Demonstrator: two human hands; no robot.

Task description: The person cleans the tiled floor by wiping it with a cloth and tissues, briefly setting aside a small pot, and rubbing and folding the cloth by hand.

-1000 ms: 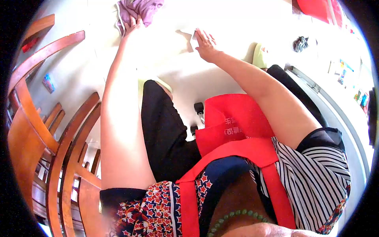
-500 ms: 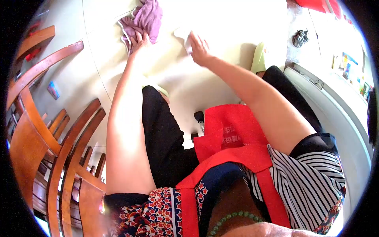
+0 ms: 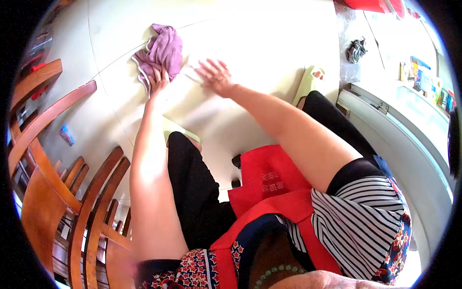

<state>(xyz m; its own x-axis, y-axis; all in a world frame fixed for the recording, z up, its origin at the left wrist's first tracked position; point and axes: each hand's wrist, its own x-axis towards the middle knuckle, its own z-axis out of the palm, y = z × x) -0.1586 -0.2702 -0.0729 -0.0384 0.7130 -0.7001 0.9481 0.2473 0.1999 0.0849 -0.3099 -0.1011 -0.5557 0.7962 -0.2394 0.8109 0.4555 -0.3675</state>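
Note:
My left hand (image 3: 159,83) lies with its fingers apart on the lower edge of a crumpled purple cloth (image 3: 166,48) with pale trim, on the floor. To its right is my right hand (image 3: 215,77), its fingers spread, low over the floor. Against the fingers of the right hand is a thin white sheet (image 3: 192,70), perhaps a tissue or wipe, nearly lost in the glare. A small gap separates this sheet from the purple cloth. The right palm and the underside of the fingers are hidden.
Wooden chairs (image 3: 48,192) stand on the left, with a small blue packet (image 3: 66,135) on the floor near them. On the right are a white cabinet or drawer front (image 3: 399,130) and a black-and-white striped bundle (image 3: 356,51). A pale green slipper (image 3: 308,86) is on my right foot.
My right hand has moved left, closer to the purple cloth, with the white sheet, and its fingers are more spread. My left hand stays on the cloth. The view has shifted slightly.

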